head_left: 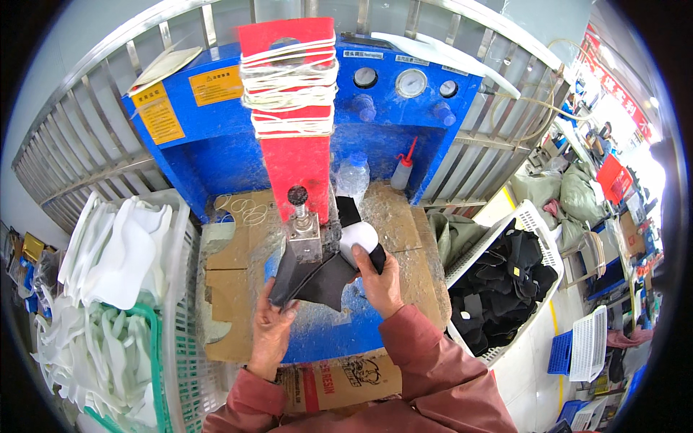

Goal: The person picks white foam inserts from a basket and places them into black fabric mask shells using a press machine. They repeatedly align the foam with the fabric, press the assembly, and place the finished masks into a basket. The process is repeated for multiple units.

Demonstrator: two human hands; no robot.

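Note:
A dark fabric piece [310,280] with a seam along it lies under the small metal head [304,234] of a blue machine. My left hand [273,323] pinches its near left edge between thumb and fingers. On the right, my right hand [380,281] grips the fabric together with a rounded white piece [359,236], its thumb on the white surface. A black strip of the fabric stands up behind the white piece. The metal head hides part of the fabric, so I cannot tell whether it touches it.
The machine's red arm [292,155], wound with white cord, rises before the blue panel [216,133] with gauges. A plastic bottle [353,177] and a red-tipped squeeze bottle [402,172] stand behind. White shaped pieces [123,252] fill left baskets; black pieces [505,289] fill a right basket.

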